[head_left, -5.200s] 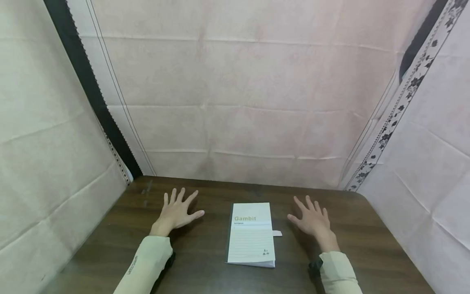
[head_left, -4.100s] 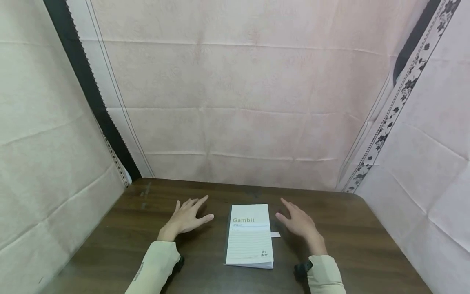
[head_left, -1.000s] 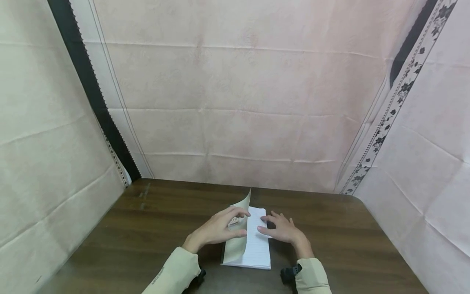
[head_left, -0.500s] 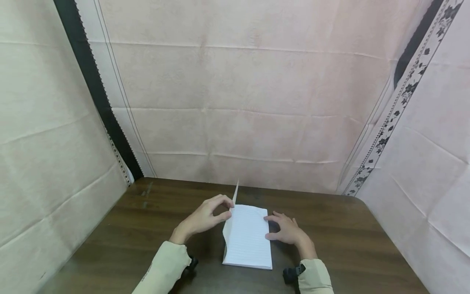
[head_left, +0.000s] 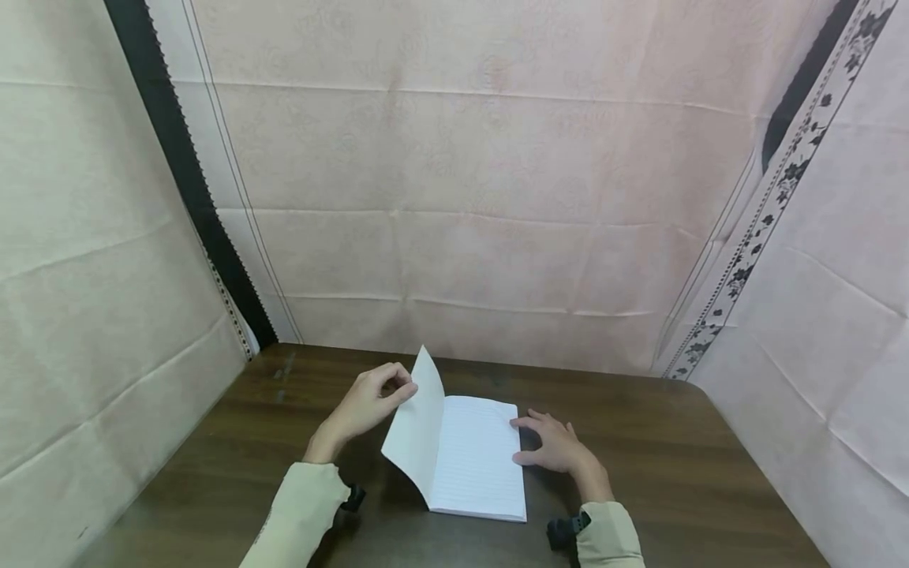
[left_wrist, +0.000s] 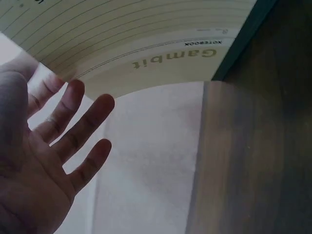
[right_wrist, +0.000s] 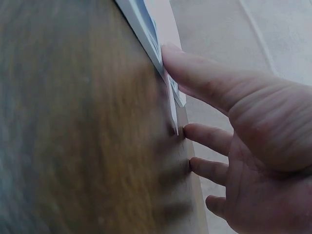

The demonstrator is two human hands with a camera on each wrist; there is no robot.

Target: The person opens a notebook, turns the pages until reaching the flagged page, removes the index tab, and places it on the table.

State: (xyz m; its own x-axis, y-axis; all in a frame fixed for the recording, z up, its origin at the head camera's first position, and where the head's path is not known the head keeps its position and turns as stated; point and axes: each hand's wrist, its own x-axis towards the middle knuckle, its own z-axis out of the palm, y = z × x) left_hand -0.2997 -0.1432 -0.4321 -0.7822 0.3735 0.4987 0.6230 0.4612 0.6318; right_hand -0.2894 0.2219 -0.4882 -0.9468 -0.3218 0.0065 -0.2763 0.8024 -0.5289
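A notebook (head_left: 477, 457) lies on the table with its ruled white pages showing. Its front cover (head_left: 419, 430) stands raised and tilted to the left, and the printed word "Gambit" is on its outer face in the left wrist view. My left hand (head_left: 365, 406) pinches the upper outer edge of this cover between thumb and forefinger; the other fingers (left_wrist: 90, 124) spread apart from it. On the right side, my right hand (head_left: 557, 443) rests with thumb (right_wrist: 195, 73) and fingertips on the edge of the page, its fingers fairly straight.
The brown wooden table (head_left: 675, 473) extends around the notebook. Pale creased cloth (head_left: 483, 197) hangs behind it and along both sides. Dark bands (head_left: 192, 173) run down the cloth's corners. Black straps (head_left: 564, 530) sit at both wrists.
The notebook cover has been lifted from lying flat and swung leftward, baring the pages. My left hand moved left with it. My right hand came in to the page's right edge.
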